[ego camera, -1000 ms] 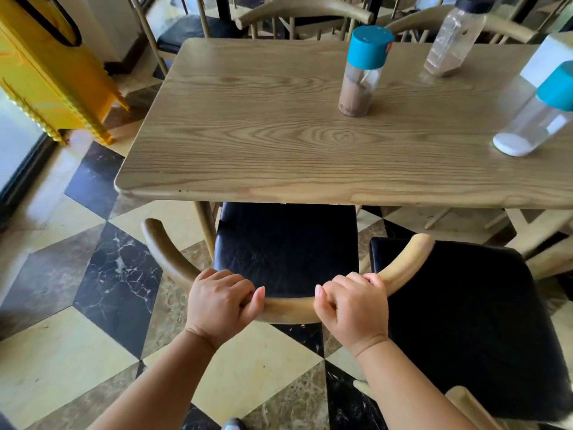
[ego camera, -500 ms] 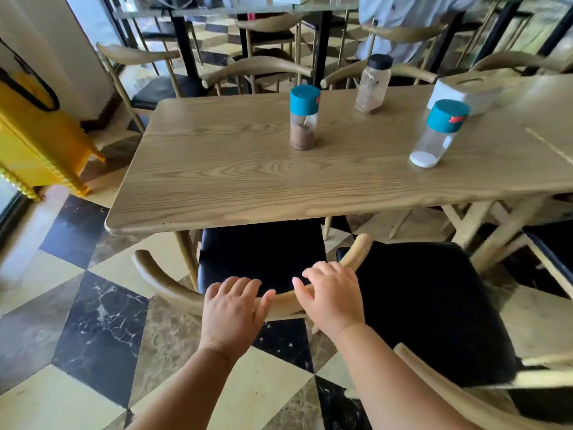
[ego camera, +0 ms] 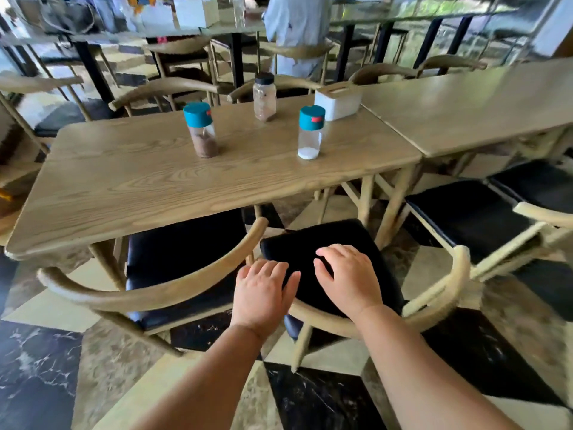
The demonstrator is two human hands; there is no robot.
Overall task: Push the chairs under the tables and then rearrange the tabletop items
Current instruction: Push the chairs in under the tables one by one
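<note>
Two wooden chairs with black seats stand at the near side of a wooden table (ego camera: 130, 187). The left chair (ego camera: 148, 293) has its seat partly under the tabletop. The right chair (ego camera: 434, 302) stands out from the table, its curved backrest toward me. My left hand (ego camera: 263, 293) and my right hand (ego camera: 347, 277) hover open, fingers spread, over that chair's backrest and seat, holding nothing. On the table stand a teal-lidded jar of brown powder (ego camera: 201, 131), a teal-lidded jar of white powder (ego camera: 310, 131), a black-lidded jar (ego camera: 264, 97) and a white tissue box (ego camera: 338, 102).
A second table (ego camera: 483, 110) adjoins on the right, with two more black-seated chairs (ego camera: 471, 212) pulled out beside it. More chairs line the far side. A person in a light shirt (ego camera: 297, 29) stands behind, by tables with black legs. The floor is chequered marble.
Both hands let go of the left chair's backrest and moved right, over the right chair. My view lifted and swung right, so the second table shows.
</note>
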